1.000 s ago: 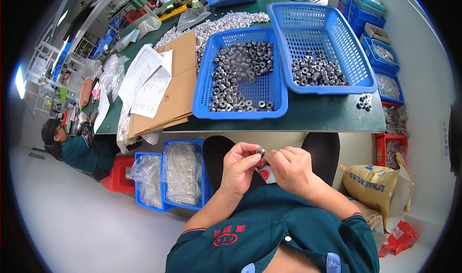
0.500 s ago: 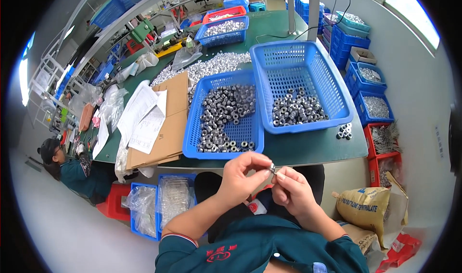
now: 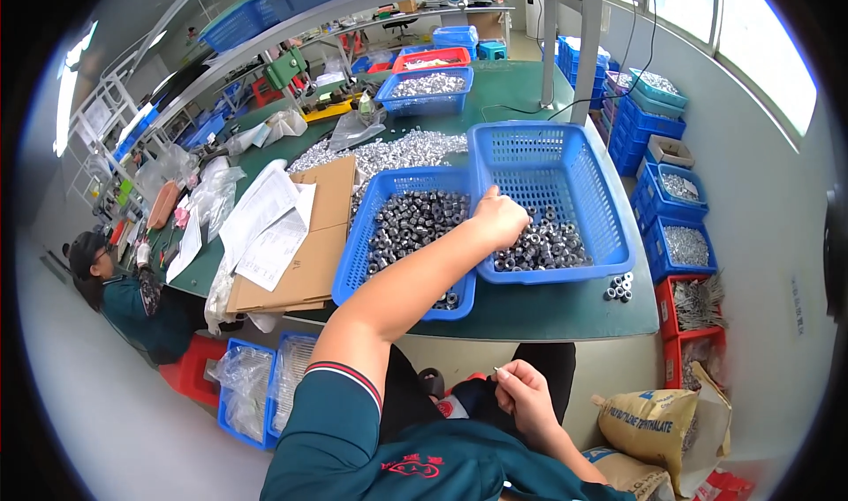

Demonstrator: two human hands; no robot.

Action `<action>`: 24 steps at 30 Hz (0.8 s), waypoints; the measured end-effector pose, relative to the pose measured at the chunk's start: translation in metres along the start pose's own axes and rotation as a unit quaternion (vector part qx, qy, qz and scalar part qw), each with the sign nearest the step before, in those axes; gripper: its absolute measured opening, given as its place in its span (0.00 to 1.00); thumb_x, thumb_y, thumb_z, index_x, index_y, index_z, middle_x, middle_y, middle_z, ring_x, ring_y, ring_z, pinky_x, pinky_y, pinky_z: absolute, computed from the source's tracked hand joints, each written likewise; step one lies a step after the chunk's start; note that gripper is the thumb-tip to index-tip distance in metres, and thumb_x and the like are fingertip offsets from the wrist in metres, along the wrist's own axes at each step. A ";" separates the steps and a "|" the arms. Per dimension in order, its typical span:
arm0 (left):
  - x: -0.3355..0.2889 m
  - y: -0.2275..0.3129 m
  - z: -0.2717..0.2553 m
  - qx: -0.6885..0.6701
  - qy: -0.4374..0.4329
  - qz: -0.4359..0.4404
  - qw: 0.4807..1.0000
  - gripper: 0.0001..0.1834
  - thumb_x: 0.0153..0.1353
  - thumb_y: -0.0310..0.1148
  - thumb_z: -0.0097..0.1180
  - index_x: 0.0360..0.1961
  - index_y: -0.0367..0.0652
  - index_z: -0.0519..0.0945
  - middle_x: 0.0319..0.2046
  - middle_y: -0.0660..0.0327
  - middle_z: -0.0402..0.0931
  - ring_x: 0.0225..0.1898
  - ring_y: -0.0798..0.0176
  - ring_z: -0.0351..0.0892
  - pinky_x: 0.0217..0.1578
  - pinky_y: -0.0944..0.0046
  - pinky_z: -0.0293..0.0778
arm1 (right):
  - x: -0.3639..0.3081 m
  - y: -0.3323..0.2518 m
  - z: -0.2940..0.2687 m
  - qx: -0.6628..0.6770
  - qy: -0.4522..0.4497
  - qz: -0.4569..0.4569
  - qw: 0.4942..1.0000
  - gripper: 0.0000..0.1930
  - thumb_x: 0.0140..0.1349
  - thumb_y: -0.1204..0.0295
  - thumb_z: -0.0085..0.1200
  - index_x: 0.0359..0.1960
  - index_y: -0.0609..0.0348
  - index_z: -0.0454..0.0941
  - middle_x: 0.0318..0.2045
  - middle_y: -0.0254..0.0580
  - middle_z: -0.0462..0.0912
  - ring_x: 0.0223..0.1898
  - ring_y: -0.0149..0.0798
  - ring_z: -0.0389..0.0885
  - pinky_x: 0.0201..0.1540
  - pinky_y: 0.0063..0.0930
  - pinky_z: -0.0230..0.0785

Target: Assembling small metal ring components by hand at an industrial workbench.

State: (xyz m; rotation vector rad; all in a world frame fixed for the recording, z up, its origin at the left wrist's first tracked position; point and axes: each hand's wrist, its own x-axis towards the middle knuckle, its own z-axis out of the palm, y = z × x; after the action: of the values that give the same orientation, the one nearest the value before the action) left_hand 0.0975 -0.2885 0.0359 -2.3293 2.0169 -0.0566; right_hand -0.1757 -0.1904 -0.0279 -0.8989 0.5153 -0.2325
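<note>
My left hand [image 3: 500, 220] reaches over the left rim of the right blue basket [image 3: 602, 209], just above the dark metal ring-shaped parts [image 3: 552, 246] heaped there. Its fingers curl down; whether they hold a part is hidden. Low in front of my lap, my right hand [image 3: 527, 397] is closed, with a small bright metal piece [image 3: 497, 371] pinched between thumb and forefinger; its exact kind is too small to tell. Under my left forearm stands the left blue basket [image 3: 346, 267], holding many similar dark metal rings [image 3: 415, 223].
Several loose rings [image 3: 619, 287] lie by the right basket. Cardboard [image 3: 327, 236] and papers [image 3: 278, 236] lie left, with a silvery heap of parts [image 3: 397, 150] behind. Stacked crates [image 3: 676, 209] and a yellow sack [image 3: 649, 421] stand right. Another person [image 3: 132, 298] sits at far left.
My hands have parted. The left has moved up and forward from the metal piece at my lap to the right basket; the right has dropped lower. The view has tilted upward.
</note>
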 end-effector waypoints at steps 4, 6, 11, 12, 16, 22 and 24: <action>0.000 -0.004 -0.003 0.008 -0.022 0.000 1.000 0.12 0.50 0.26 0.53 0.32 0.56 0.85 0.34 0.62 0.82 0.44 0.58 0.79 0.54 0.51 0.61 | 0.003 0.003 -0.001 -0.010 0.005 0.002 1.000 0.08 0.65 0.68 0.51 0.32 0.61 0.74 0.15 0.30 0.69 0.16 0.22 0.62 0.18 0.16 0.52; -0.009 -0.019 -0.001 -0.025 0.174 0.034 0.984 0.13 0.49 0.25 0.53 0.33 0.54 0.84 0.36 0.66 0.81 0.47 0.59 0.75 0.52 0.53 0.62 | 0.004 0.001 0.000 -0.018 0.003 0.000 1.000 0.08 0.66 0.69 0.49 0.31 0.59 0.73 0.14 0.30 0.67 0.14 0.23 0.60 0.18 0.17 0.51; -0.069 -0.048 -0.035 -0.185 0.366 -0.021 0.912 0.04 0.51 0.27 0.53 0.27 0.43 0.81 0.29 0.57 0.80 0.37 0.51 0.77 0.40 0.55 0.72 | 0.004 0.007 -0.007 -0.030 0.012 -0.002 0.999 0.07 0.66 0.70 0.49 0.32 0.60 0.72 0.13 0.31 0.66 0.13 0.23 0.59 0.17 0.18 0.50; -0.085 -0.049 -0.032 -0.215 0.309 -0.045 0.925 0.05 0.50 0.27 0.53 0.27 0.43 0.81 0.29 0.57 0.80 0.37 0.51 0.78 0.39 0.55 0.73 | 0.005 0.011 -0.009 -0.028 0.011 0.011 0.999 0.07 0.66 0.70 0.49 0.32 0.60 0.72 0.13 0.31 0.66 0.13 0.23 0.59 0.17 0.18 0.50; -0.129 -0.057 -0.008 -0.308 -0.032 -0.027 0.951 0.10 0.50 0.28 0.57 0.36 0.39 0.82 0.33 0.54 0.81 0.37 0.55 0.82 0.39 0.60 0.76 | 0.007 0.021 -0.008 -0.034 -0.006 0.049 0.998 0.08 0.65 0.70 0.49 0.32 0.61 0.72 0.13 0.30 0.66 0.14 0.23 0.59 0.17 0.18 0.50; -0.140 -0.051 0.029 -0.207 -0.158 -0.037 0.965 0.12 0.46 0.29 0.60 0.35 0.39 0.82 0.32 0.52 0.82 0.38 0.50 0.81 0.40 0.55 0.75 | 0.008 0.024 0.001 -0.052 -0.019 0.064 0.996 0.07 0.65 0.69 0.51 0.32 0.59 0.74 0.15 0.29 0.69 0.14 0.21 0.60 0.18 0.16 0.49; -0.138 -0.051 0.031 -0.236 -0.157 -0.043 0.958 0.11 0.43 0.27 0.62 0.32 0.39 0.82 0.31 0.52 0.81 0.37 0.50 0.81 0.38 0.56 0.75 | 0.007 0.026 0.001 -0.057 -0.017 0.062 0.996 0.07 0.65 0.69 0.51 0.32 0.59 0.73 0.15 0.29 0.70 0.14 0.21 0.60 0.18 0.16 0.49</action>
State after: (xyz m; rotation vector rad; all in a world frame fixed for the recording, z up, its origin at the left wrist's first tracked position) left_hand 0.1302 -0.1445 0.0100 -2.4686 1.9249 0.8248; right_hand -0.1698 -0.1769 -0.0506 -0.9760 0.5544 -0.0756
